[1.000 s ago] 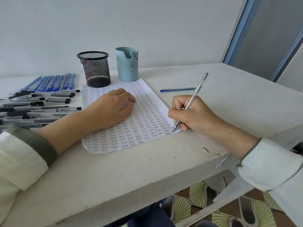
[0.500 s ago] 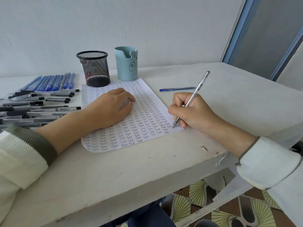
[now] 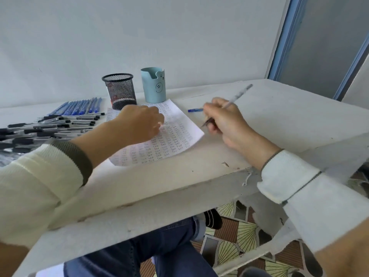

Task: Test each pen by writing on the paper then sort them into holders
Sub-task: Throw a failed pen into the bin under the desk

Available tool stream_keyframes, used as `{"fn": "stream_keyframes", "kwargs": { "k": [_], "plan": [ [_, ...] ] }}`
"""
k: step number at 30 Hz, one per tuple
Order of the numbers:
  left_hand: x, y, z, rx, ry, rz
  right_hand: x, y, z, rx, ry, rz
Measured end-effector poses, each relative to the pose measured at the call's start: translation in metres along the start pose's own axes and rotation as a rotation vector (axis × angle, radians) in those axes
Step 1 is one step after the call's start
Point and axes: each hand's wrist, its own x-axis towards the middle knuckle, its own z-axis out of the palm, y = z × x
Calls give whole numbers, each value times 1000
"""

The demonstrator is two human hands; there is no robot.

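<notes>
A plain white wall [image 3: 179, 37] rises behind a scuffed white worktop [image 3: 289, 120] with a chipped front edge, a blue frame [image 3: 282, 41] holding a grey frosted pane [image 3: 323, 47] stands at the right, and below lies a floor [image 3: 242, 235] of brown, grey and pale fan-patterned tiles, all in soft, even light.

Paper [image 3: 185, 126]: handwritten "Test" repeated in rows across sheet, some blurred
</notes>
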Motion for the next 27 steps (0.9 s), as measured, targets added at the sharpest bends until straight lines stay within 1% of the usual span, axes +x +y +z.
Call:
{"fn": "stream_keyframes", "kwargs": {
  "k": [1,3,6,8,9,10,12,14,15,18,20,23,25,27],
  "plan": [
    [-1,9,-10,-18,44,-3,-4,-3,-8,79,87,-36],
    [-1,43,-33,-184,177,12,-18,-7,-28,241,262,-160],
    [-3,113,-62,-555,429,189,-53,-5,-66,436,508,-337],
    [-11,173,-70,-770,553,294,-87,13,-101,469,680,-357],
    [-16,200,-70,-849,593,319,-104,27,-118,457,762,-349],
    [-21,228,-67,-933,597,354,-120,44,-135,434,848,-334],
    [-25,277,-51,-1093,522,423,-152,83,-164,365,982,-295],
    [-19,319,-21,-1202,368,455,-179,121,-188,277,1067,-224],
    [-14,340,-1,-1236,272,443,-191,141,-197,240,1109,-173],
    [-2,399,72,-1318,6,323,-218,205,-214,173,1245,-24],
    [1,428,118,-1344,-138,217,-232,248,-214,136,1304,74],
    [-2,464,182,-1369,-398,90,-254,314,-206,-5,1318,225],
    [-10,480,218,-1371,-501,-8,-270,357,-197,-74,1281,332],
    [-20,494,248,-1360,-569,-42,-287,399,-188,-142,1207,506]
  ]
}}
